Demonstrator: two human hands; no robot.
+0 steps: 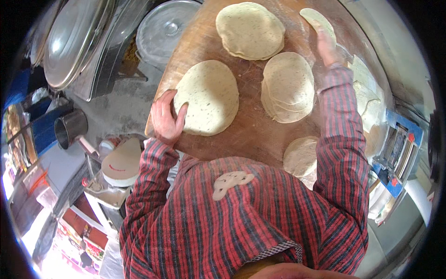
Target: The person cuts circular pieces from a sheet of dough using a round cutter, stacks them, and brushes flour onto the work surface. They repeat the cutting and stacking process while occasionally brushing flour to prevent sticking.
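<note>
A large round of thin speckled dough (209, 95) lies flat on the floured wooden board (251, 135), front left. At its left edge rests my left hand (168, 118), thumb and fingers apart, the thumb on the dough. Far off to the right, my right hand (329, 49), blurred a little, grips a thin dough round (320, 22) that shows edge-on, partly lifted. Between them are a stack of dough rounds (288, 88) and, farther back, another stack (251, 30). Beside my right forearm sits a smaller floured round (300, 156), partly hidden by the sleeve.
More folded dough sheets (367, 95) lie right of my right arm, near a blue rack (399, 144). Left of the board stand a round metal lid (169, 28), a large tilted metal lid (76, 42), a dark pot (70, 128) and a scale-like machine (109, 190).
</note>
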